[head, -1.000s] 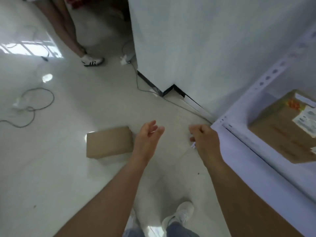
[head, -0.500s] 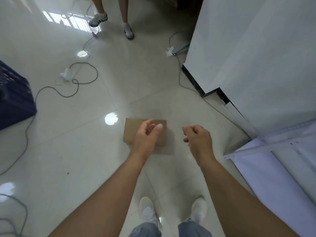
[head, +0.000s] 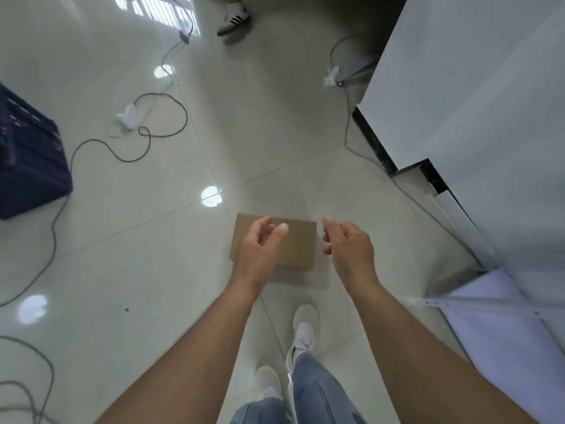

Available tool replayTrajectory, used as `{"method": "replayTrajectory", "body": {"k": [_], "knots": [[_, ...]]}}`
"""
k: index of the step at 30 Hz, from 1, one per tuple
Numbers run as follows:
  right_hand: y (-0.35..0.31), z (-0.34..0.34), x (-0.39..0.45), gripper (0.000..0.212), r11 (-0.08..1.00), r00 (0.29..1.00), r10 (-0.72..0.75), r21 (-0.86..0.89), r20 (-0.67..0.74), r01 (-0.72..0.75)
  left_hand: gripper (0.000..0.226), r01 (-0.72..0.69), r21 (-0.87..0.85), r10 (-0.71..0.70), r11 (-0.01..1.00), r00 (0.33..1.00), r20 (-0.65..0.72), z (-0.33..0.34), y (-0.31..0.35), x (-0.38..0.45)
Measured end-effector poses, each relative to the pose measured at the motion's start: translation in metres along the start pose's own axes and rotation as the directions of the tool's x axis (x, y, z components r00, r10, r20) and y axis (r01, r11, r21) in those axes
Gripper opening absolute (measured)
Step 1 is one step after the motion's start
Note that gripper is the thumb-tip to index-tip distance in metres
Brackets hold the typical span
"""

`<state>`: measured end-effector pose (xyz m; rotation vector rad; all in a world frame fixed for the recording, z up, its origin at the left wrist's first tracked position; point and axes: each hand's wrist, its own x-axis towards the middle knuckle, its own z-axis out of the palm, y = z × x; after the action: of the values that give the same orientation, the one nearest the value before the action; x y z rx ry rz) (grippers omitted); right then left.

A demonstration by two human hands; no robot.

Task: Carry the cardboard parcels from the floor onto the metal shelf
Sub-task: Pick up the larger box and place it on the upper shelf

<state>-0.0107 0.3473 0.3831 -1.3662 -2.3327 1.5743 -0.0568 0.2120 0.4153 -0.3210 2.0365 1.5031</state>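
- a flat cardboard parcel (head: 298, 243) lies on the pale tiled floor (head: 137, 246), just ahead of the person's feet and near the middle of the scene.
- the left hand (head: 260, 244) hangs above the parcel's left half, fingers loosely curled and apart, gripping nothing; it seems to be above the cardboard rather than touching it, though that is hard to tell.
- the right hand (head: 350, 244) is just right of the parcel's right edge, likewise half curled with thumb and fingers apart, and empty.
- the two hands bracket the parcel from either side, which suits a two-handed lift by its short edges; this looks like the reach before the pick-up.
- the metal shelf (head: 501, 325) shows at the near right, so the carry should be short once the parcel is up.
- a dark blue crate (head: 30, 160) sits at the far left, well apart from the parcel.
- loose cables (head: 128, 148) wind over the floor on the left and far side, none across the parcel.
- another person's shoe (head: 234, 21) stands at the far edge.
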Motion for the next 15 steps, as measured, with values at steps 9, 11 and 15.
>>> {"method": "replayTrajectory", "body": {"k": [9, 11, 15], "knots": [[0.026, 0.034, 0.091, 0.05, 0.996, 0.998, 0.054, -0.077, 0.021, -0.052, 0.045, 0.09, 0.026, -0.09, 0.996, 0.996, 0.002, 0.027, -0.018, 0.094], [0.036, 0.047, 0.108, 0.049, 0.994, 0.996, 0.081, -0.081, 0.026, -0.079, 0.044, 0.111, 0.031, -0.111, 0.993, 0.994, -0.003, 0.025, -0.027, 0.117], [0.054, 0.083, 0.142, 0.041, 0.987, 0.988, 0.149, -0.07, 0.049, -0.146, 0.044, 0.151, 0.067, -0.15, 0.986, 0.989, -0.012, 0.022, -0.053, 0.169]]}}
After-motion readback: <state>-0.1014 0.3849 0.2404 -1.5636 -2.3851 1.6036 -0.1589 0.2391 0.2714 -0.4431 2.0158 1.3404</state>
